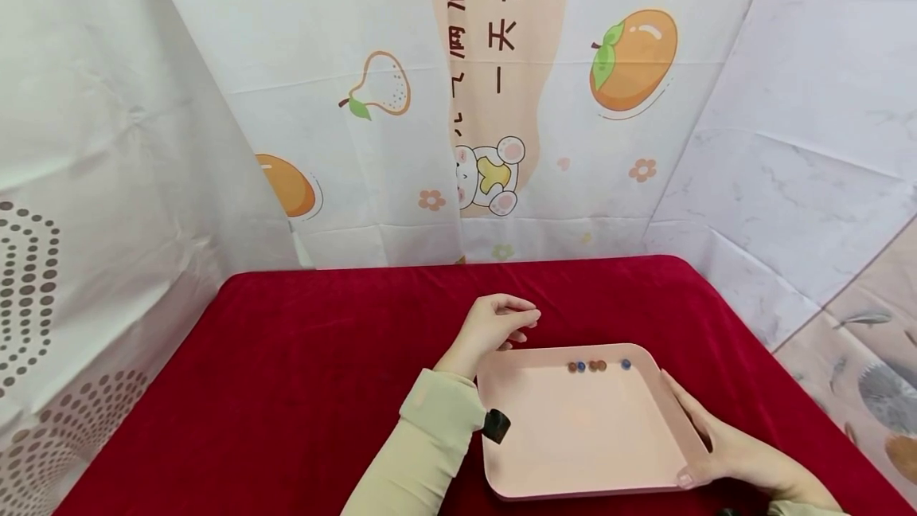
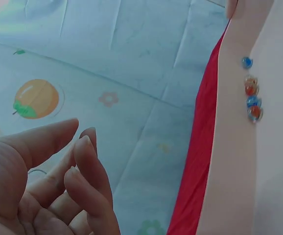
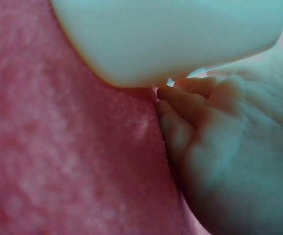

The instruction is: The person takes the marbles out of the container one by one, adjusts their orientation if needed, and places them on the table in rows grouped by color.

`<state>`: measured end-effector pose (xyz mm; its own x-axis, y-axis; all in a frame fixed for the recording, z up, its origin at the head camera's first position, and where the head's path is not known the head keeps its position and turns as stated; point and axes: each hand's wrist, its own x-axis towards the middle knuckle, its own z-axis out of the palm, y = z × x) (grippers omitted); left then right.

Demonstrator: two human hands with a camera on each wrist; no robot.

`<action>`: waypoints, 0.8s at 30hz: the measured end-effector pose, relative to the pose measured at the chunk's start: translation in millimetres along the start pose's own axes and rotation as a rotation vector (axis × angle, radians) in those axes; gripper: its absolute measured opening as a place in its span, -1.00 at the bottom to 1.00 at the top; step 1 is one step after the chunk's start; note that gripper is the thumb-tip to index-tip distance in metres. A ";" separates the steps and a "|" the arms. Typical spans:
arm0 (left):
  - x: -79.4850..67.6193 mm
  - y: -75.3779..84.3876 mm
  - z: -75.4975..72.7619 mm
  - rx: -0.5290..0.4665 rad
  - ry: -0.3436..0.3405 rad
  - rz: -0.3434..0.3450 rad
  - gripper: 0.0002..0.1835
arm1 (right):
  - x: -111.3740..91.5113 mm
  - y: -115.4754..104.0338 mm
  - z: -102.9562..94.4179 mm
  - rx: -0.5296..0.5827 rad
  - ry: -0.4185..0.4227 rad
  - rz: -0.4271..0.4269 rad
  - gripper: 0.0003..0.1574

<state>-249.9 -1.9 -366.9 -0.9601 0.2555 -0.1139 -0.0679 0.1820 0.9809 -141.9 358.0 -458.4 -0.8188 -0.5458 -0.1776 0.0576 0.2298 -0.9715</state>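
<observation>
A shallow pink tray (image 1: 580,420) lies on the red cloth. Several small glass marbles (image 1: 597,365), blue and reddish-brown, line up along its far inside wall; one blue marble (image 2: 247,62) sits a little apart from the others. My right hand (image 1: 723,444) grips the tray's right side, thumb at the near right corner; in the right wrist view its fingers (image 3: 185,100) meet the tray's underside. Above the far left corner hovers my left hand (image 1: 494,322), fingers loosely bent, thumb and fingertips close together. Nothing shows between them in the left wrist view.
Red velvet cloth (image 1: 286,388) covers the table. Behind it hangs a white curtain (image 1: 387,173) printed with fruit and a cartoon animal; pale sheets (image 1: 802,134) also hang at both sides. A black strap (image 1: 496,426) shows at my left sleeve, over the tray's left edge.
</observation>
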 end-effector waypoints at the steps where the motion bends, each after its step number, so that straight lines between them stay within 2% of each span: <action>1: 1.2 -0.5 2.3 -0.003 -0.003 -0.005 -0.75 | 0.0 0.1 -0.2 0.000 -0.001 0.001 0.38; 7: 4.9 -4.9 17.4 -0.004 -0.012 -0.023 -0.77 | -0.4 2.6 -1.4 -0.034 -0.013 -0.028 0.38; 14: 7.4 -10.1 32.9 0.032 0.028 -0.004 -0.81 | -0.8 1.0 -2.0 -0.080 0.006 -0.054 0.39; 19: 10.1 -15.5 42.9 0.069 0.049 -0.008 -0.86 | -0.7 1.1 -2.8 -0.051 -0.005 -0.047 0.38; 24: 9.9 -19.2 52.7 0.084 0.038 -0.016 -0.88 | -0.7 2.2 -2.4 -0.054 -0.008 -0.048 0.39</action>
<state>-243.8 47.1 -395.2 -0.9688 0.2160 -0.1219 -0.0618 0.2656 0.9621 -142.6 360.9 -460.0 -0.8151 -0.5639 -0.1328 -0.0126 0.2465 -0.9691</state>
